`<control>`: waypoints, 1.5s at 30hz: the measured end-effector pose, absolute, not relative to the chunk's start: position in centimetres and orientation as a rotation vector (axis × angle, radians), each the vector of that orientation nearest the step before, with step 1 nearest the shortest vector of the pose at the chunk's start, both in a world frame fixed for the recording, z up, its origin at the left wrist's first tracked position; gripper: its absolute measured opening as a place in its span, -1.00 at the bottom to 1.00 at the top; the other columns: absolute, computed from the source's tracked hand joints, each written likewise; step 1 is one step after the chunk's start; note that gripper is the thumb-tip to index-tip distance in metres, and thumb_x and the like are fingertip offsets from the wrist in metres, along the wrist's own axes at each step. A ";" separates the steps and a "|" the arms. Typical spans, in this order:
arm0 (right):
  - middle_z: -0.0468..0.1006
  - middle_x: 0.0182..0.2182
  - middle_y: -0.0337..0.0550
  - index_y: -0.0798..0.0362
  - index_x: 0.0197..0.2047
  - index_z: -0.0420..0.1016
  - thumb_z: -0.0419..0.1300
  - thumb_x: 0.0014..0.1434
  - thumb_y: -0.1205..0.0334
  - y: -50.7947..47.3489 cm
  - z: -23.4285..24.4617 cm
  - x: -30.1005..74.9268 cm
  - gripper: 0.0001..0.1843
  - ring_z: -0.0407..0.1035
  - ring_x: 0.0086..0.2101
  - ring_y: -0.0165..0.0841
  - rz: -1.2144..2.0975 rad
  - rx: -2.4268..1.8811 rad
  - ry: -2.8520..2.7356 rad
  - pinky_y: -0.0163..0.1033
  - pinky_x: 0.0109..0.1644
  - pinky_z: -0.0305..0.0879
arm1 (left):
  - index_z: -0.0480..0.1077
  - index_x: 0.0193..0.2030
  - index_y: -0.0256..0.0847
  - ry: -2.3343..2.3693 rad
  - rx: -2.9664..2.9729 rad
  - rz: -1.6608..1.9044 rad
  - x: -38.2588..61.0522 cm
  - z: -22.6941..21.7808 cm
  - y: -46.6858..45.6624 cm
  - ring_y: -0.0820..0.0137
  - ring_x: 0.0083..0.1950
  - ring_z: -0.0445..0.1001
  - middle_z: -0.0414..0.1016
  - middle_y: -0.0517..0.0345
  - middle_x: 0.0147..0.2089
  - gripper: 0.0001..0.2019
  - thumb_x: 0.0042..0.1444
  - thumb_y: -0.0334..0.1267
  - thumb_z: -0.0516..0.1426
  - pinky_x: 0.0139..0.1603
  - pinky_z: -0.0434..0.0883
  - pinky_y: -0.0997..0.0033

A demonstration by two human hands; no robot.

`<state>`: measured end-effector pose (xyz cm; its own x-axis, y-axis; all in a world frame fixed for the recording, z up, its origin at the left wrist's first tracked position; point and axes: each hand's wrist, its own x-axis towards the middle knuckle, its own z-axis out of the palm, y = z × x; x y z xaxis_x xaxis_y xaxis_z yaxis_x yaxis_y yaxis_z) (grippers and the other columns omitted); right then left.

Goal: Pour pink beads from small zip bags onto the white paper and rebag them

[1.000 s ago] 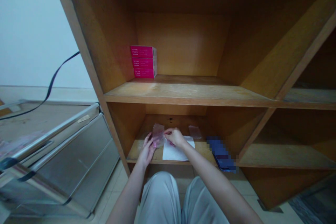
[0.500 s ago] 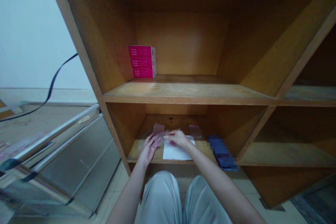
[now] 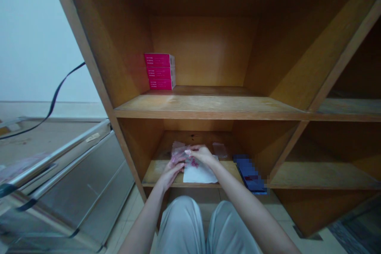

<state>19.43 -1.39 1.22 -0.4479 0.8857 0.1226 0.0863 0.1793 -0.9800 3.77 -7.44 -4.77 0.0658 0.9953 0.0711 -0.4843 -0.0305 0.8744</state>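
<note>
**Two bare hands handling a clear plastic bag [image 3: 180, 154] on a lower wooden shelf [image 3: 157, 171].**
The right hand [image 3: 203, 155] is pinching the bag's edge, its fingers [image 3: 199, 151] drawn narrow, while the left hand [image 3: 171, 174] is lying against the bag at 7 o'clock from it, its fingers [image 3: 175, 167] close together; whether they grip cannot be told. The bag is resting over a white paper sheet [image 3: 200, 174], with small pink contents [image 3: 194, 162] showing through. A second clear bag [image 3: 220, 150] is lying at 2 o'clock from the right hand, a pixelated blue packet [image 3: 249, 174] at 3 o'clock, and a stack of three magenta boxes [image 3: 159, 72] is standing on the shelf above, at 11 o'clock.
</note>
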 end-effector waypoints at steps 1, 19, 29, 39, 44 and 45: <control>0.52 -0.41 -0.05 0.19 -0.31 0.50 0.25 -0.20 0.00 -1.5 1.3 19.5 -0.55 0.35 -0.45 -0.40 1.377 -0.923 -1.697 -0.32 -0.37 0.23 | 0.31 -0.05 -0.23 0.712 0.913 1.369 4.0 -4.5 -7.5 0.32 -0.16 0.43 0.39 -0.07 -0.03 -0.55 -0.16 -0.43 0.21 -0.31 0.36 0.48; 0.47 -0.51 -0.16 0.20 -0.31 0.48 0.29 -0.25 0.05 -2.2 0.3 20.2 -0.55 0.22 -0.59 -0.53 1.623 -0.831 -1.659 -0.39 -0.50 0.14 | 0.24 -0.01 -0.17 0.531 0.782 1.504 5.6 -5.2 -6.5 0.31 0.05 0.31 0.32 0.01 0.06 -0.52 -0.13 -0.43 0.19 0.11 0.18 0.27; 0.45 -0.54 -0.22 0.17 -0.35 0.48 0.29 -0.25 0.06 -1.7 -1.0 20.2 -0.59 0.15 -0.64 -0.56 1.579 -0.833 -1.681 -0.40 -0.55 0.10 | 0.29 -0.08 -0.16 0.533 0.714 1.496 5.8 -5.4 -6.6 0.30 0.10 0.26 0.31 0.04 0.07 -0.56 -0.17 -0.43 0.21 0.13 0.16 0.28; 0.47 -0.53 -0.19 0.16 -0.32 0.48 0.29 -0.24 0.07 -0.8 -0.5 21.0 -0.59 0.25 -0.58 -0.51 1.665 -0.868 -1.760 -0.38 -0.48 0.17 | 0.34 -0.15 -0.23 0.587 0.579 1.533 5.5 -6.5 -6.2 0.32 0.09 0.28 0.35 0.03 0.04 -0.64 -0.16 -0.50 0.18 0.10 0.22 0.35; 0.49 -0.41 -0.10 0.14 -0.33 0.44 0.19 -0.14 0.05 0.4 -1.0 21.5 -0.65 0.34 -0.50 -0.43 1.374 -1.043 -1.307 -0.33 -0.41 0.23 | 0.36 -0.16 -0.26 0.593 0.593 1.542 5.3 -6.9 -6.1 0.30 0.12 0.25 0.36 0.00 0.04 -0.66 -0.14 -0.50 0.17 0.12 0.20 0.35; 0.49 -0.36 -0.07 0.13 -0.30 0.43 0.15 -0.10 0.04 0.6 -1.4 21.3 -0.64 0.36 -0.45 -0.40 1.301 -1.068 -1.205 -0.31 -0.37 0.25 | 0.37 -0.16 -0.26 0.596 0.593 1.540 5.3 -6.9 -6.1 0.29 0.12 0.24 0.36 -0.01 0.04 -0.67 -0.15 -0.50 0.17 0.12 0.19 0.34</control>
<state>21.33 0.58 -1.38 -0.0848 0.9959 0.0315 -0.1079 0.0223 -0.9939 5.28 -6.06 -6.86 -0.0474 0.9987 0.0163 -0.7271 -0.0457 0.6851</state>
